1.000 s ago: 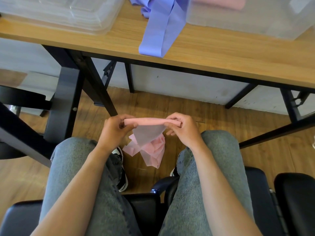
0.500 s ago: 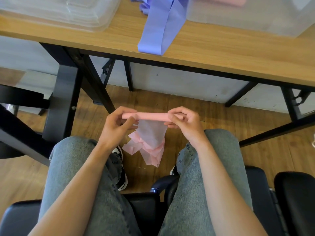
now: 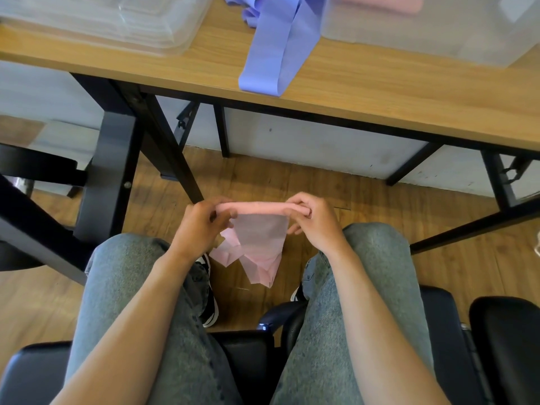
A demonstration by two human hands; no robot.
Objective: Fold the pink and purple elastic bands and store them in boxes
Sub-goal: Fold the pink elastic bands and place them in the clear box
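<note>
- Head view, nearest: two knees in grey-blue denim jeans (image 3: pixel 125 287) on a black padded chair seat (image 3: pixel 251 358), bare forearms reaching forward over them.
- Just beyond the knees, the left hand (image 3: pixel 198 226) and the right hand (image 3: pixel 314 220) each pinch one end of a soft pink elastic band (image 3: pixel 257 229), fingers curled round its rolled top edge.
- That top edge runs level between the two hands; the rest of the pink band hangs below in loose crumpled folds, above the brown wooden plank floor (image 3: pixel 336 185).
- Farther off stands the light wooden worktop (image 3: pixel 380 92) on black metal legs.
- On it a flat purple elastic band (image 3: pixel 271 54) lies with its looped end at the near edge.
- A clear plastic storage box (image 3: pixel 423 27) sits on the right, touching the purple band, with something pink inside.
- On the left lie clear plastic lids or trays (image 3: pixel 102 21), stacked.
</note>
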